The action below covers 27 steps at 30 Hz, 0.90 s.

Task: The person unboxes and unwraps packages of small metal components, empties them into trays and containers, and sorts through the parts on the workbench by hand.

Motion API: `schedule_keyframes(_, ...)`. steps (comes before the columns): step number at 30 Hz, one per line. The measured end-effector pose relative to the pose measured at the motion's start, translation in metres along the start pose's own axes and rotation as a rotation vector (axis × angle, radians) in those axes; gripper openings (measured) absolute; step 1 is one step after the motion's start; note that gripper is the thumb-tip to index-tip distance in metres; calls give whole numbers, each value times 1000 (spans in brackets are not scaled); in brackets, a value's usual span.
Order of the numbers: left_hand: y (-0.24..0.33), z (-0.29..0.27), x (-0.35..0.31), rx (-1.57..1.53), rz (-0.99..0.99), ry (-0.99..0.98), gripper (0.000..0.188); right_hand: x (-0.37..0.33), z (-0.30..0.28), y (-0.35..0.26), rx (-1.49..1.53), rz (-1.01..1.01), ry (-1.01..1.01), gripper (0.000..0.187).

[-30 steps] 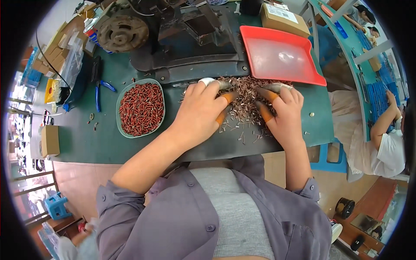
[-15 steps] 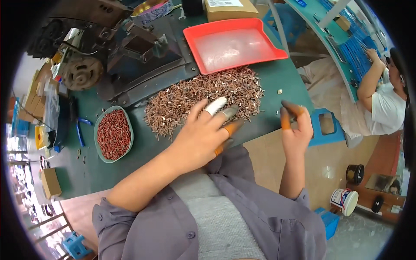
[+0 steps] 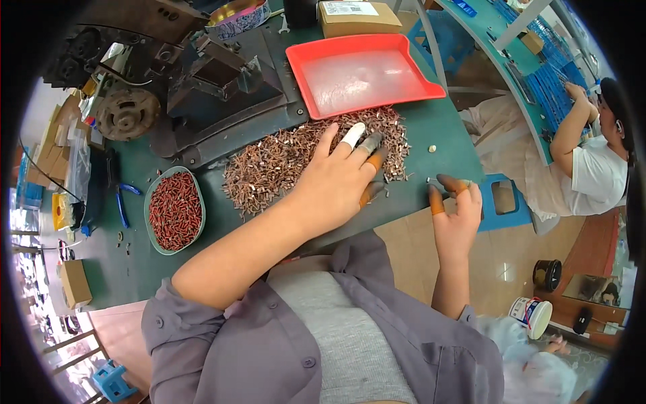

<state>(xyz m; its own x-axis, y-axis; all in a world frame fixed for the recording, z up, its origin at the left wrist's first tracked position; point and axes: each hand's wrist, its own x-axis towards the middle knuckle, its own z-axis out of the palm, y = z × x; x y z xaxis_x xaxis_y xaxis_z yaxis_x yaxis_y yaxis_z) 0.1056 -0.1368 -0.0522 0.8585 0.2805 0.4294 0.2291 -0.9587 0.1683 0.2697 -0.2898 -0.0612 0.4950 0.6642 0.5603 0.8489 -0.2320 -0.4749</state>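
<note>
My left hand (image 3: 336,182) lies over the pile of small brownish metal pieces (image 3: 269,168), its fingers spread and reaching across the right part. White, grey and orange covers sit on its fingertips. Off the pile, at the table's right edge, my right hand (image 3: 457,219) has its covered thumb and forefinger bent, the tips a little apart. Close to those tips lies a tiny pale piece (image 3: 428,180); I see nothing held between them. Left of the pile stands a green oval bowl (image 3: 149,225) full of small dark red pieces (image 3: 176,209).
A red tray (image 3: 363,74) sits behind the pile. A dark machine (image 3: 222,81) stands at the back left, blue-handled pliers (image 3: 122,209) near the bowl. A cardboard box (image 3: 356,23) is at the back. A blue stool (image 3: 505,202) and another person (image 3: 592,168) are at the right.
My left hand has moved right and slightly away from me over the pile. My right hand has come down slightly to the table edge. Someone in pale clothing now shows at lower right.
</note>
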Motion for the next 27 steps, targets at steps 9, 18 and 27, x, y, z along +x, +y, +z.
schedule_keyframes(9,13,-32,-23,-161,45,-111,35,5,7,-4,-156,26,-2,12)
schedule_keyframes(18,-15,-55,-89,21,-65,-182,38,4,30,-34,87,-171,-142,14)
schedule_keyframes(27,-26,-71,-105,27,-174,-55,33,9,55,-87,467,-256,-279,21)
